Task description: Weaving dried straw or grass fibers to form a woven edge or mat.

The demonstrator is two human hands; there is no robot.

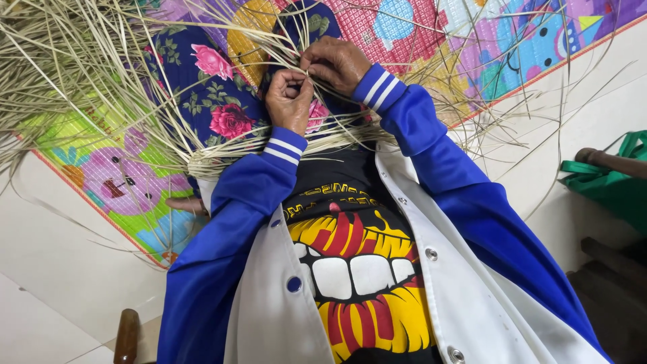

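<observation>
Pale tiled floor [60, 269], seen from above; a bright, multicoloured cartoon-print mat [128, 189] lies across it from lower left to upper right. The person sits on the mat, legs under a dark blue skirt with pink flowers [216, 94]. Torso fills the lower frame: white snap-button jacket with blue sleeves [222, 222] over a black shirt with a red-and-yellow mouth print [357, 269]. A large loose mass of thin, pale dry straw strips [74, 61] spreads over the lap and the upper left of the mat, with stray strands fanning out to the right. Closer to the body, a woven straw band [222, 160] runs across the lap, just above the jacket cuffs. Green bag [617, 182] at the right edge, with a dark wooden handle lying on it. Another wooden handle [126, 336] at the bottom left. Left hand [290, 101] is curled closed, fingers pinching several straw strips above the woven band. Right hand [335, 64] sits just beside it, touching, fingertips closed on the same strips.
</observation>
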